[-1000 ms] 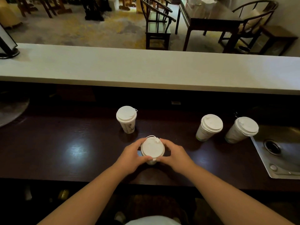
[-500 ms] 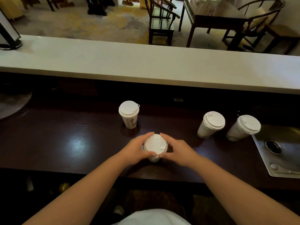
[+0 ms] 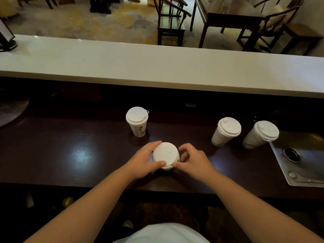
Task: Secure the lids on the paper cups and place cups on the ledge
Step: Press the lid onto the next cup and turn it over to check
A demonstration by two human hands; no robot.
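1. Four lidded paper cups stand on the dark wooden surface [image 3: 52,155] below the long pale ledge [image 3: 157,67], and nothing sits on the ledge except a dark stand [image 3: 6,39] at its far left end.
2. Left of centre, the back cup [image 3: 137,122] stands upright by itself, white lid on, a thin tab sticking out at its right rim, well clear of both hands.
3. Front and centre, the left hand [image 3: 145,159] wraps the near cup [image 3: 165,156] from the left, fingers [image 3: 154,144] curled round the far rim and thumb pressed on the near edge of the lid.
4. Same cup, other side: the right hand [image 3: 194,160] closes in from the right, thumb tip touching the lid's near edge, the other fingers bent beside the rim; whether they touch it, hard to tell.
5. Lid on that cup looks flat and white, cup upright on the surface between the two hands.
6. Further right, two more lidded cups [image 3: 226,131] stand near each other, the second one [image 3: 261,135] just beside the corner of the steel sink [image 3: 306,165].
7. Beyond the ledge, dark wooden chairs [image 3: 171,20] and a table [image 3: 228,13] stand on the floor.
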